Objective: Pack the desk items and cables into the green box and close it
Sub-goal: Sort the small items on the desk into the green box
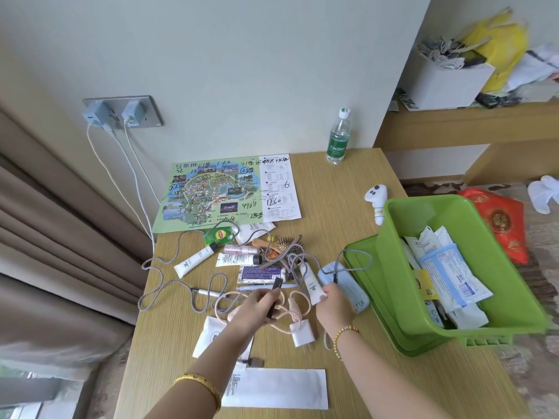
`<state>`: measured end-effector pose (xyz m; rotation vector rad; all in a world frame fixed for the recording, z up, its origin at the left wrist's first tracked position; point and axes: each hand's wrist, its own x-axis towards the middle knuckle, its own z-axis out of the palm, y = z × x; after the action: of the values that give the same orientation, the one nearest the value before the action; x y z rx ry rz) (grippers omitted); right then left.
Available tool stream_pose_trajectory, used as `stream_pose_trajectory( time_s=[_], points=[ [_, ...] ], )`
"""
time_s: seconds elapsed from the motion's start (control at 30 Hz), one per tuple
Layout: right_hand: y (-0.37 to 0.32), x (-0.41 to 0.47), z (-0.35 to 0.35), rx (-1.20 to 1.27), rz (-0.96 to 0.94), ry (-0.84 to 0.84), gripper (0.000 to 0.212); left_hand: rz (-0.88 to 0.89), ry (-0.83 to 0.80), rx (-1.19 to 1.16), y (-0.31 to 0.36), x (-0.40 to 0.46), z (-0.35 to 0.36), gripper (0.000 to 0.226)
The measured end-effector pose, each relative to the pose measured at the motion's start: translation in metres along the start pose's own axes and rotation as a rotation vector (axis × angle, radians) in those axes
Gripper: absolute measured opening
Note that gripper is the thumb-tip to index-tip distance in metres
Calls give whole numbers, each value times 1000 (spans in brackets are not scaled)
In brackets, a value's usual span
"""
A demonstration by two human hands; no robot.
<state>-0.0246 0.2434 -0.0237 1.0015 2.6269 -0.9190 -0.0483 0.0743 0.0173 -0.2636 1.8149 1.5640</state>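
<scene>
The green box [390, 249] sits tilted on its green lid [363, 267] at the desk's right edge, with several packets and papers inside. My left hand [251, 309] grips a slim dark stick [273, 297] above a pink cable [290, 303] with a white plug [302, 332]. My right hand [334, 303] holds a white tube [313, 285] and touches a blue pouch [348, 285]. A grey braided cable [169, 285] loops across the desk. Tubes, a hairbrush [284, 241] and small cosmetics lie in a pile at the centre.
A marked-up map sheet [223, 192], a water bottle [338, 137] and a white controller [376, 201] lie further back. White packets [275, 388] lie near the front edge. Two chargers [118, 113] hang in the wall socket. Curtains stand at the left.
</scene>
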Motion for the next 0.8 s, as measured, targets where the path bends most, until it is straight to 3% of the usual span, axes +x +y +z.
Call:
stream_pose_trajectory(
  time_s=[0.23, 0.37, 0.53, 0.67, 0.8],
  points=[
    [-13, -16, -34, 248, -121, 214, 18, -63, -94, -500, 21, -1, 20, 41],
    [-32, -23, -72, 397, -246, 297, 17, 50, -204, -569, 59, -2, 38, 40],
    [-31, -27, -130, 639, -282, 437, 24, 180, -167, -495, 109, 1, 74, 29],
    [-3, -26, -179, 821, -243, 655, 28, 222, -23, -138, 132, 6, 112, 30],
    [42, -23, -209, 819, -92, 781, 26, 246, -108, 150, 139, 10, 165, 26]
  ],
)
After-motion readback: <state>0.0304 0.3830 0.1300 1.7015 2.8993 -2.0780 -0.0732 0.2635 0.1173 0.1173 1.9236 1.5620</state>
